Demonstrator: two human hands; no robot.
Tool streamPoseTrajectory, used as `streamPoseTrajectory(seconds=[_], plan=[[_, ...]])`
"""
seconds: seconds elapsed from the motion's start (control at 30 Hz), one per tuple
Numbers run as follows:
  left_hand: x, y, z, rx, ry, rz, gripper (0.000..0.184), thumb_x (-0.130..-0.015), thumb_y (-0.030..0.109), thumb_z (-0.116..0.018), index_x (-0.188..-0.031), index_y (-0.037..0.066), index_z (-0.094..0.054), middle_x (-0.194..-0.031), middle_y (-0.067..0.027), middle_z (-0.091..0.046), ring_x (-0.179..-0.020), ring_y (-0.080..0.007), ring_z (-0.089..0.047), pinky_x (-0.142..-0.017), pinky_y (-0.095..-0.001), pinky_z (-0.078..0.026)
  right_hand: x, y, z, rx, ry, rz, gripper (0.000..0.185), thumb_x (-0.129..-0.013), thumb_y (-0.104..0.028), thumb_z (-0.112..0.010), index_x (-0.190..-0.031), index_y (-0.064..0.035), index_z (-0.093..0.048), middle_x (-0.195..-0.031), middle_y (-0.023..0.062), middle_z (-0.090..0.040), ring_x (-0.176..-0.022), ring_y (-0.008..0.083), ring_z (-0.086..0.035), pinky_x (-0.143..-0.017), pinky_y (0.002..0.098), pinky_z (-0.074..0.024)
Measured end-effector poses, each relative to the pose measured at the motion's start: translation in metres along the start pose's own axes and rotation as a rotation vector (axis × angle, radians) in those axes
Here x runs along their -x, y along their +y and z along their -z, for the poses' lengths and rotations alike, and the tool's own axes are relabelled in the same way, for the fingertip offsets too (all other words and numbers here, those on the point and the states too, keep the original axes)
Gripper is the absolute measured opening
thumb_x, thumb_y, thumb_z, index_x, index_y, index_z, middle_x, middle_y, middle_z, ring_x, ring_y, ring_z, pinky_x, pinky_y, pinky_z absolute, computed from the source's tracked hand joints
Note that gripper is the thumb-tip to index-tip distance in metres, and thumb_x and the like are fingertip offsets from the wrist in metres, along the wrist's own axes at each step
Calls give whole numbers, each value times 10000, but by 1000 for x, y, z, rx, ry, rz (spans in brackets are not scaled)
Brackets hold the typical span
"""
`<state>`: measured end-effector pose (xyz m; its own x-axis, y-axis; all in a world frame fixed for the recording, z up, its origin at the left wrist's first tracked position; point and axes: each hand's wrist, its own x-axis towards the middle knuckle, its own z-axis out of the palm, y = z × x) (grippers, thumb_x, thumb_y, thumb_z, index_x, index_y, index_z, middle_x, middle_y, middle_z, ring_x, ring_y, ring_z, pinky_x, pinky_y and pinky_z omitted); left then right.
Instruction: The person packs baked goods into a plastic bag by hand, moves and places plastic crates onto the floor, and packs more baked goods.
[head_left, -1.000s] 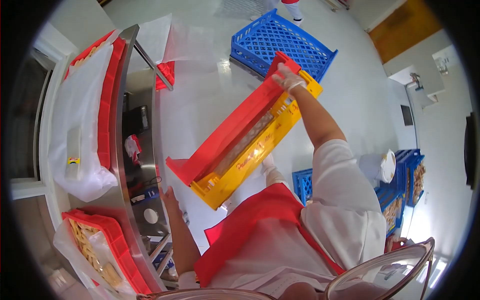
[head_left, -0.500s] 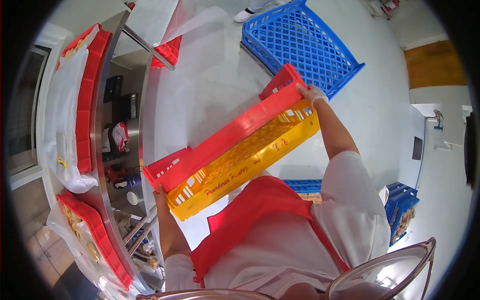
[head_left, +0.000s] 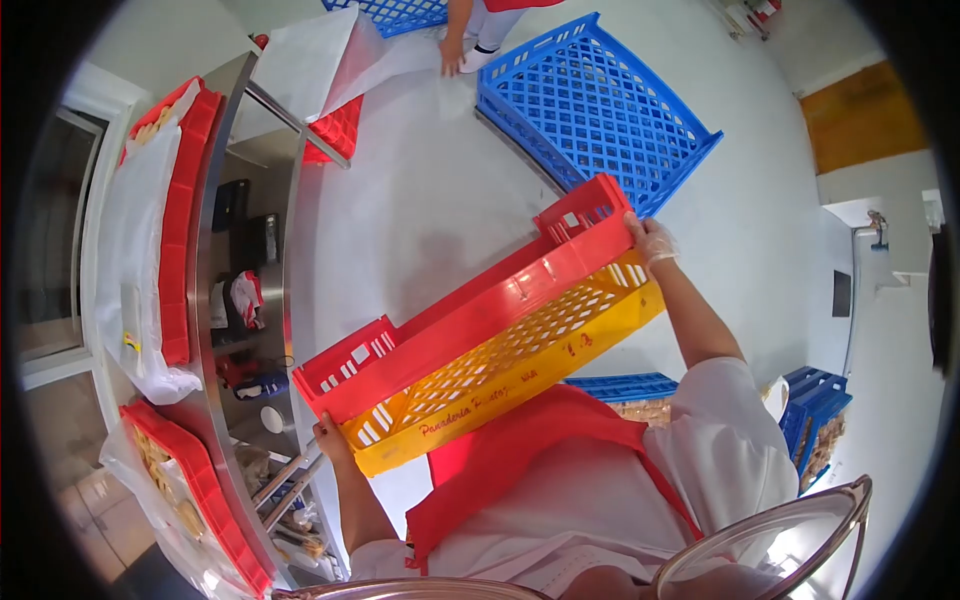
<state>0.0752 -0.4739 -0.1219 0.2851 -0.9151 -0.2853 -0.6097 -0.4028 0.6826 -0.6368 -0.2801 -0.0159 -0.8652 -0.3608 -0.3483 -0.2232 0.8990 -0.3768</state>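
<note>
A red plastic crate [head_left: 480, 312] and a yellow plastic crate [head_left: 500, 405] are held together at a tilt in front of my body. Handwriting marks the yellow crate's near side. At their left end, my left hand [head_left: 333, 440] is closed on the crates' edge, its fingers partly hidden. My right hand [head_left: 652, 240], in a clear glove, grips the right end by the red crate's corner. Just beyond that hand is a large blue crate [head_left: 600, 110], seen from above with its lattice bottom showing.
Left, a steel table [head_left: 215, 300] bears red trays [head_left: 178, 250] under white sheets. Ahead, another person's hand [head_left: 452, 55] reaches down near a second blue crate [head_left: 400, 12]. Filled blue crates [head_left: 800, 415] stand at right. A red crate [head_left: 340, 130] sits past the table's far end.
The two held crates have come lower in view and shifted slightly right, with both my hands on them. A person's arm and another blue crate have come into view at the top.
</note>
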Motion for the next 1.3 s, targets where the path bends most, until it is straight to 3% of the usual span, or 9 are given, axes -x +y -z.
streamPoseTrajectory(seconds=[0.2,0.37,0.5,0.63,0.67,0.77,1.0,1.13,1.3], plan=[[3,115,44,-287,-184,-247,468,-855,446,-492,-931,-15,-509,-825,-165,-583,-761,-255,-545,-694,-356,-423,50,2,83,-35,72,-35,651,-762,-650,-462,-794,-12,-592,-750,151,-603,-735,286,-567,-690,378,-419],[-26,182,42,-244,-319,-350,392,-871,367,-498,-983,-8,-510,-850,-154,-583,-774,-246,-542,-710,-347,-422,102,24,155,11,199,-79,712,-772,-672,-390,-905,-4,-596,-950,213,-590,-918,351,-545,-794,405,-401],[-18,276,28,-240,-333,-531,343,-880,330,-484,-999,9,-507,-895,-165,-584,-841,-266,-558,-746,-351,-420,132,79,202,-9,380,-161,718,-774,-670,-382,-950,-5,-590,-993,220,-577,-980,360,-524,-830,403,-390],[6,389,4,-119,-551,-633,333,-888,312,-471,-995,-3,-487,-926,-178,-576,-856,-244,-551,-750,-339,-421,175,117,264,8,387,-270,810,-762,-685,-382,-1117,31,-510,-1135,227,-516,-1092,352,-467,-908,383,-355],[9,416,-6,-138,-596,-687,345,-887,318,-471,-1010,-3,-487,-930,-175,-575,-856,-239,-548,-753,-338,-421,181,127,277,-3,372,-300,865,-755,-696,-382,-1181,51,-472,-1194,231,-489,-1134,346,-446,-942,373,-339],[30,492,-44,-108,-678,-726,394,-878,345,-477,-1062,-3,-482,-957,-167,-573,-866,-236,-546,-766,-333,-422,191,166,305,-6,508,-369,691,-800,-625,-381,-1082,-19,-556,-1086,214,-546,-1059,374,-475,-893,411,-352],[90,648,-182,-492,-852,-677,366,-877,315,-486,-1072,6,-491,-1063,-122,-547,-983,-206,-516,-828,-317,-412,178,194,356,87,401,-602,748,-809,-648,-295,-1090,-5,-554,-1145,221,-515,-1103,352,-455,-922,388,-330],[109,709,-272,-333,-994,-716,414,-877,318,-489,-1129,-11,-479,-1033,-133,-573,-960,-232,-542,-810,-329,-428,129,261,373,164,351,-625,802,-793,-679,-270,-1092,12,-548,-1133,238,-516,-1102,356,-459,-919,396,-335],[133,811,-390,-162,-1121,-656,481,-857,352,-508,-1045,-91,-512,-953,-167,-590,-803,-251,-574,-713,-362,-454,63,217,417,180,354,-749,792,-816,-661,-239,-1122,10,-531,-1158,234,-502,-1125,350,-445,-940,400,-325]])
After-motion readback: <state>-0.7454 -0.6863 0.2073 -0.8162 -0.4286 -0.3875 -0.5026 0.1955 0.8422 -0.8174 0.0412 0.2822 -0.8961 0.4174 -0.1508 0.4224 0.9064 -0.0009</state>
